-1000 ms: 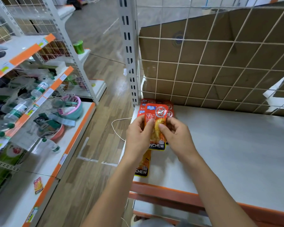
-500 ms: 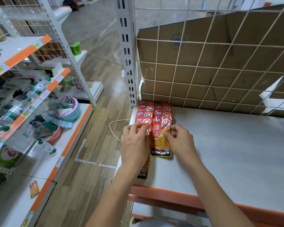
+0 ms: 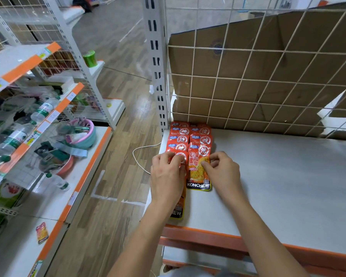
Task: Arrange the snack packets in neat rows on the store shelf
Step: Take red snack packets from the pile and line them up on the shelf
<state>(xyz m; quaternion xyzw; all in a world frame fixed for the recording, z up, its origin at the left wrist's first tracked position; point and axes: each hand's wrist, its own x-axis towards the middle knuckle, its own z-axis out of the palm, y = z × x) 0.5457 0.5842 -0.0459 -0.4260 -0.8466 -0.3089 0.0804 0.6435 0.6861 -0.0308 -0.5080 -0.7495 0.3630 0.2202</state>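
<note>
Red and orange snack packets lie overlapped in two columns at the left end of the white shelf (image 3: 278, 176). The right column's front packet (image 3: 198, 176) shows "KONCHEW" at its bottom. My right hand (image 3: 222, 170) has curled fingers touching that packet's right edge. My left hand (image 3: 166, 174) lies over the left column's front packet (image 3: 178, 208) and its fingertips pinch the top of it. The back packets (image 3: 190, 134) reach the wire grid.
A wire grid backed by cardboard (image 3: 258, 86) closes the shelf's rear. An orange lip (image 3: 208, 236) edges its front. A white upright (image 3: 156, 66) stands at the left corner. Across the wooden aisle, shelves (image 3: 48, 156) hold bottles, a bowl and one loose packet (image 3: 42, 232).
The packet held up in both hands a second ago now lies flat at the front of the right column. My left hand moved onto the left column.
</note>
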